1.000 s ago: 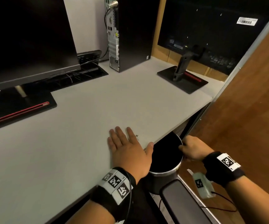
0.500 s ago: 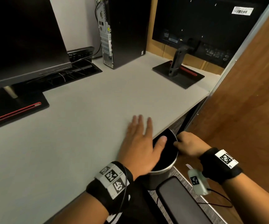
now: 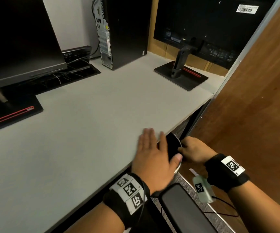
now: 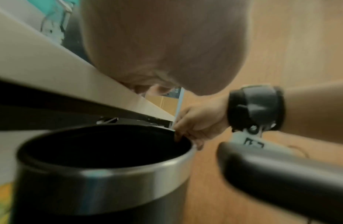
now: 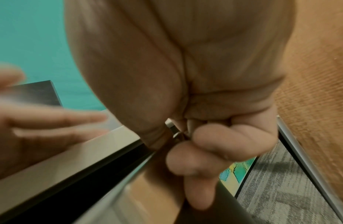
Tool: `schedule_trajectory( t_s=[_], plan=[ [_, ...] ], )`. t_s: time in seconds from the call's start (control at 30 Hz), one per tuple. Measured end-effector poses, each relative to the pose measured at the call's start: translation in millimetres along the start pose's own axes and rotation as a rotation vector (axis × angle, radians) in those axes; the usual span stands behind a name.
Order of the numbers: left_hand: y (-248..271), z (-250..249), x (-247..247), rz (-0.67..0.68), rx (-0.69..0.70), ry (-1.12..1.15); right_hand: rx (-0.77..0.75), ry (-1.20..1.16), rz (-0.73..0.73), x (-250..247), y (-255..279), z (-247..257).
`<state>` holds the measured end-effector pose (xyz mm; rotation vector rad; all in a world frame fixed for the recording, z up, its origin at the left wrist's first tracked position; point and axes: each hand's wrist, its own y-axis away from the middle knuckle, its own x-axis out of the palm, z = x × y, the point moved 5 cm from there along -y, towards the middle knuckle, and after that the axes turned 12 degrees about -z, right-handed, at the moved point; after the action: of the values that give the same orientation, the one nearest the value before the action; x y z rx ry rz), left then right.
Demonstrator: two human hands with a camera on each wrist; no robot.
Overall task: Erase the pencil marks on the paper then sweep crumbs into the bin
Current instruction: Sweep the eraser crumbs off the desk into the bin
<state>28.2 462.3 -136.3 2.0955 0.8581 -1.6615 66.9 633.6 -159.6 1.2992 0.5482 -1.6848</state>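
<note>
Left hand (image 3: 154, 158) has slid from flat on the tabletop (image 3: 88, 125) out past its front edge, toward 4 o'clock, fingers straight and spread, thumb now over the bin (image 4: 101, 165) mouth. That grip is open, holding nothing. Right hand (image 3: 192, 149) stays put at 3 o'clock of the left, fingers curled over the bin's rim, pinching it. Bin sits just under the tabletop edge: round, dark inside, brushed-metal band at the top. Tabletop is smooth matte grey. Black padded armrest (image 3: 184, 209) sits at 6 o'clock.
</note>
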Motion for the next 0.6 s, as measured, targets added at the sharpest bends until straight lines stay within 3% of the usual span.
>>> schedule_trajectory(
  t_s=[0.07,0.13,0.2,0.23,0.37,0.43,0.5,0.6],
  plan=[
    [-1,-18,0,-0.038,0.11,0.13,-0.002,-0.021,0.021,1,0,1],
    [-7,-10,-3,-0.108,-0.017,0.074,-0.007,-0.018,0.011,1,1,0],
    [-7,7,-3,-0.07,-0.195,-0.086,0.001,-0.007,0.001,-1,2,-1],
    [-6,9,-2,-0.043,-0.189,-0.121,0.002,-0.007,0.002,-1,2,-1],
    [-11,-14,1,-0.097,0.132,0.098,-0.016,-0.018,0.013,-3,-1,3],
    [-17,-7,-1,-0.145,0.073,0.11,-0.016,-0.02,0.023,-4,0,4],
    [-17,-1,-1,-0.107,-0.055,-0.032,-0.006,-0.025,0.014,-6,1,3],
    [-12,-27,6,-0.033,0.087,0.087,-0.016,-0.059,0.009,-11,2,3]
  ],
)
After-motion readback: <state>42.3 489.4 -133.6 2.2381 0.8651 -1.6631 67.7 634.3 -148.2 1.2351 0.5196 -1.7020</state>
